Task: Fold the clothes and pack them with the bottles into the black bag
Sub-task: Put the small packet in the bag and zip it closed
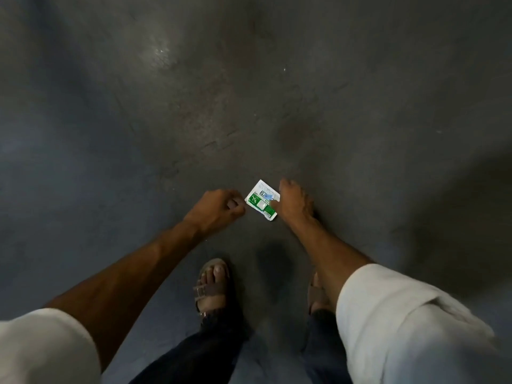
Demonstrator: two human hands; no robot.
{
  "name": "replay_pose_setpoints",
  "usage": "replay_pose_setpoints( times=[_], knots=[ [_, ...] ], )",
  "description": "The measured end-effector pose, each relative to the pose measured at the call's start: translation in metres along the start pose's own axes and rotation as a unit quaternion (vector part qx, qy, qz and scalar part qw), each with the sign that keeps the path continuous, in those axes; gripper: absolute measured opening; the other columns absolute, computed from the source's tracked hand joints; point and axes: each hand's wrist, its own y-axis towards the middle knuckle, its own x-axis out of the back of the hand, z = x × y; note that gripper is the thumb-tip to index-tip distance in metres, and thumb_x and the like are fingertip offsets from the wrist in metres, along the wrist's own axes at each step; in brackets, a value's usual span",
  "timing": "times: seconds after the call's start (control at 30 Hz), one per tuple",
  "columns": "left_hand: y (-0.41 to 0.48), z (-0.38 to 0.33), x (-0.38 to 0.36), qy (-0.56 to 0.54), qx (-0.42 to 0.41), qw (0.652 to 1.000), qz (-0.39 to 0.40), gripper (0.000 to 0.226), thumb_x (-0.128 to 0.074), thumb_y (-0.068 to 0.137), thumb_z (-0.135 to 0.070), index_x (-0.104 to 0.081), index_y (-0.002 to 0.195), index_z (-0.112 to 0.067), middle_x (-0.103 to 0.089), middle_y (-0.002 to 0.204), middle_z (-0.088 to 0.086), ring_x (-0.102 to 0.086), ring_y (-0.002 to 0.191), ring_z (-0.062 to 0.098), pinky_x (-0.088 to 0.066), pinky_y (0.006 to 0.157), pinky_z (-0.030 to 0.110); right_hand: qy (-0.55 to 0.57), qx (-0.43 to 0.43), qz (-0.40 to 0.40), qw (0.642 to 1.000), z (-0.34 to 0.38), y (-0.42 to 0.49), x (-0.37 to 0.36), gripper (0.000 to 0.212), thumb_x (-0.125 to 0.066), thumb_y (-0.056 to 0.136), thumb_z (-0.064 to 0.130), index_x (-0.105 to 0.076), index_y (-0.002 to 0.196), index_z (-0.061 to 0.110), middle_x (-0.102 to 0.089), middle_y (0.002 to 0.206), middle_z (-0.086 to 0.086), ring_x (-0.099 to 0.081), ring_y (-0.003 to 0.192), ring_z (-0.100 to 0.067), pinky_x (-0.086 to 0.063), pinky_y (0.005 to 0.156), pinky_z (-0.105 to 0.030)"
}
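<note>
I look straight down at a dark grey floor (pixel 249 92). A small white and green sachet (pixel 261 199) hangs between my hands above the floor. My right hand (pixel 293 202) pinches its right edge between thumb and fingers. My left hand (pixel 219 207) is curled, with its fingertips at the sachet's left corner. No clothes, bottles or black bag show in this view.
My two feet in brown strapped sandals (pixel 212 286) stand on the floor below my hands, with dark trouser legs (pixel 194 356) above them. White rolled sleeves (pixel 401 328) cover my upper arms. Bare floor fills the view all around.
</note>
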Motion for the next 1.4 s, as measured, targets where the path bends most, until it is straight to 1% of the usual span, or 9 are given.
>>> replay_pose_setpoints(
  times=[0.23, 0.47, 0.67, 0.77, 0.87, 1.03, 1.23, 1.33, 1.4],
  knots=[
    [0.043, 0.023, 0.007, 0.023, -0.002, 0.999, 0.029, 0.016, -0.059, 0.093, -0.019, -0.072, 0.103, -0.016, -0.073, 0.095, 0.000, -0.068, 0.088, 0.016, -0.052, 0.083, 0.029, -0.070, -0.027, -0.012, 0.997, -0.005, 0.039, -0.057, 0.071, -0.082, 0.076, 0.050, -0.043, 0.125, 0.017, -0.044, 0.131, -0.011, -0.051, 0.118, -0.026, -0.051, 0.084, -0.036],
    [0.022, 0.000, 0.034, 0.032, -0.013, 0.999, 0.016, 0.016, -0.060, 0.095, -0.020, -0.072, 0.104, -0.019, -0.072, 0.098, -0.001, -0.067, 0.089, 0.016, -0.051, 0.075, 0.026, -0.014, -0.045, 0.064, 0.997, -0.014, 0.010, -0.032, 0.040, -0.066, 0.095, 0.036, -0.062, 0.129, 0.015, -0.057, 0.132, -0.009, -0.057, 0.119, -0.025, -0.050, 0.093, -0.035],
    [-0.009, -0.043, 0.050, 0.001, -0.034, 0.999, 0.009, 0.020, -0.056, 0.097, -0.019, -0.071, 0.111, -0.016, -0.071, 0.103, 0.000, -0.066, 0.092, 0.014, -0.050, 0.075, 0.021, 0.033, -0.111, 0.046, 0.992, -0.012, -0.017, -0.011, 0.066, -0.072, 0.090, 0.042, -0.044, 0.142, 0.013, -0.049, 0.144, -0.013, -0.051, 0.129, -0.030, -0.049, 0.097, -0.040],
    [0.009, -0.032, 0.036, 0.003, -0.035, 0.999, 0.000, 0.020, -0.057, 0.096, -0.018, -0.071, 0.109, -0.015, -0.071, 0.102, 0.001, -0.067, 0.092, 0.017, -0.052, 0.081, 0.029, 0.002, -0.063, 0.022, 0.998, -0.004, 0.008, -0.029, 0.080, -0.077, 0.085, 0.042, -0.034, 0.147, 0.015, -0.040, 0.147, -0.015, -0.048, 0.130, -0.029, -0.048, 0.098, -0.039],
    [0.027, -0.009, 0.017, 0.005, -0.035, 0.999, -0.006, 0.019, -0.057, 0.095, -0.018, -0.072, 0.107, -0.016, -0.071, 0.101, -0.001, -0.066, 0.090, 0.014, -0.051, 0.076, 0.025, -0.071, -0.011, 0.012, 0.997, 0.003, 0.027, -0.062, 0.082, -0.081, 0.079, 0.046, -0.037, 0.142, 0.016, -0.041, 0.142, -0.014, -0.048, 0.125, -0.028, -0.051, 0.096, -0.039],
    [0.030, 0.024, 0.001, 0.002, -0.008, 0.999, 0.031, 0.019, -0.054, 0.099, -0.020, -0.067, 0.112, -0.017, -0.067, 0.103, -0.002, -0.060, 0.086, 0.006, -0.046, 0.069, 0.014, -0.100, -0.041, 0.007, 0.994, 0.004, 0.033, -0.092, 0.085, -0.081, 0.074, 0.053, -0.041, 0.139, 0.015, -0.045, 0.140, -0.015, -0.049, 0.125, -0.029, -0.049, 0.099, -0.041],
    [0.004, 0.022, 0.025, 0.000, 0.003, 1.000, 0.030, 0.015, -0.059, 0.096, -0.017, -0.069, 0.107, -0.017, -0.067, 0.098, -0.004, -0.062, 0.087, 0.009, -0.047, 0.070, 0.014, 0.196, -0.095, 0.103, 0.970, 0.011, 0.001, -0.055, 0.047, -0.083, 0.081, 0.018, -0.054, 0.118, 0.014, -0.067, 0.123, -0.011, -0.067, 0.110, -0.027, -0.058, 0.089, -0.040],
    [-0.034, -0.007, 0.043, -0.034, 0.029, 0.999, 0.019, 0.024, -0.069, 0.090, -0.020, -0.068, 0.113, -0.013, -0.067, 0.100, -0.002, -0.063, 0.090, 0.012, -0.046, 0.067, 0.011, 0.370, -0.128, 0.103, 0.914, 0.016, -0.067, 0.002, 0.039, -0.081, 0.081, 0.011, -0.066, 0.117, 0.009, -0.072, 0.115, -0.009, -0.070, 0.104, -0.026, -0.060, 0.085, -0.040],
    [-0.078, -0.053, 0.070, -0.075, 0.044, 0.996, 0.033, 0.042, -0.075, 0.081, -0.035, -0.066, 0.118, -0.018, -0.066, 0.104, -0.002, -0.065, 0.094, 0.014, -0.048, 0.074, 0.019, 0.475, -0.139, 0.087, 0.864, 0.022, -0.134, 0.075, 0.029, -0.077, 0.085, 0.010, -0.071, 0.113, 0.010, -0.076, 0.107, -0.008, -0.073, 0.092, -0.022, -0.062, 0.069, -0.036]
  ],
)
